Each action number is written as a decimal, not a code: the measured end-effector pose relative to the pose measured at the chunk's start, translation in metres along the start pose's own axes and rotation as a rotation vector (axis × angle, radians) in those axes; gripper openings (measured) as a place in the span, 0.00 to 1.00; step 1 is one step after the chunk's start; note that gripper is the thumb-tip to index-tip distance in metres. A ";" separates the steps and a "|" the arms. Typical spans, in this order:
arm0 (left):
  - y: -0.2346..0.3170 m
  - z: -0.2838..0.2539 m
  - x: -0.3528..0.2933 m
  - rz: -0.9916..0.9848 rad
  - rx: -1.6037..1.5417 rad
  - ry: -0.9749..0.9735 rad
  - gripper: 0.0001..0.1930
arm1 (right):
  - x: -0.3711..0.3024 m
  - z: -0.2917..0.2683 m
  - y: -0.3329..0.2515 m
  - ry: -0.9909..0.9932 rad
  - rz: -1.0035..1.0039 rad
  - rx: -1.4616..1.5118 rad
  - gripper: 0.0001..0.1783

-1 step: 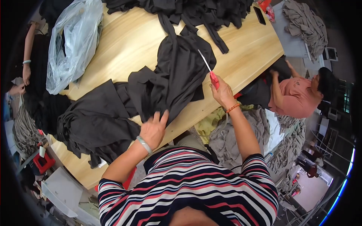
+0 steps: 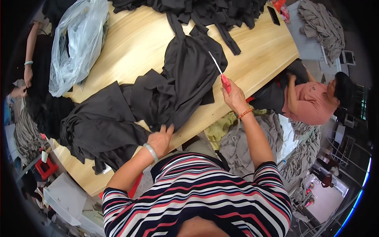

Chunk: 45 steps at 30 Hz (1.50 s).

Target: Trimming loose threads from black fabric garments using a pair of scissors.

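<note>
Your right grip [image 2: 235, 98] is clenched on the handle of the red-handled tool [image 2: 226, 83]; its slim metal blade extends over the far-right part of the dark cloth [image 2: 191, 75]. Whether the blade touches the cloth cannot be told. Your left grip [image 2: 159, 143] is at the near edge of the cloth, some fingers extended; blur and the viewing angle hide whether it is grasping fabric.

The step in hand appears to be arranging the cloth with the left hand while the tool is held aside. To do it well, work the near edge with flat fingers, smooth the folds outward, and lift no layer into the blade's path. Hold the blade tip clear of loose fabric and of your left fingers.

Orientation: the cloth lies on the worktop [image 2: 130, 43], bunched and folded, its long axis running diagonally from near left to far right. A narrow strip at its far end points toward the dark pile [image 2: 189, 8]. Whether the cloth is one piece cannot be told. The tool's long axis slants away from you and to the left, blade tip foremost.
</note>
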<state>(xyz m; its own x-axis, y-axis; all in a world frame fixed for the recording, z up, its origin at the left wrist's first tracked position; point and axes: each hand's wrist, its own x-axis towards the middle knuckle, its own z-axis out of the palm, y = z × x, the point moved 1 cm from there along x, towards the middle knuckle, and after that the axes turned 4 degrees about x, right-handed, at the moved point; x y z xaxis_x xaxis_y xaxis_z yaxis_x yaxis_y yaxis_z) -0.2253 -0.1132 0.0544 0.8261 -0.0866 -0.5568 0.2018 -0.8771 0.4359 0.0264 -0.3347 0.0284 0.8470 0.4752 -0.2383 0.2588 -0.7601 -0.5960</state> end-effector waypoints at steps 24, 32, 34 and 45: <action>-0.064 0.102 0.085 -0.260 -1.364 0.495 0.04 | -0.107 -0.002 -0.050 -0.726 -0.269 -0.218 0.19; -0.068 0.120 0.077 -0.227 -1.691 0.593 0.03 | -0.106 0.010 -0.059 -0.732 -0.323 -0.244 0.16; -0.067 0.117 0.075 -0.235 -1.675 0.569 0.05 | -0.113 0.012 -0.066 -0.809 -0.378 -0.220 0.16; -0.053 0.056 0.135 -0.357 -1.197 0.897 0.26 | -0.087 -0.008 -0.068 -0.508 -0.278 -0.151 0.18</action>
<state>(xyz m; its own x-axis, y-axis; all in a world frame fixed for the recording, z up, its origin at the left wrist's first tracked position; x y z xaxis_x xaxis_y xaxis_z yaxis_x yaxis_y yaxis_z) -0.1541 -0.1043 -0.0832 0.5908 0.7279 -0.3480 0.3799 0.1296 0.9159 -0.0608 -0.3276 0.0961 0.4198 0.7896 -0.4475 0.5335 -0.6136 -0.5821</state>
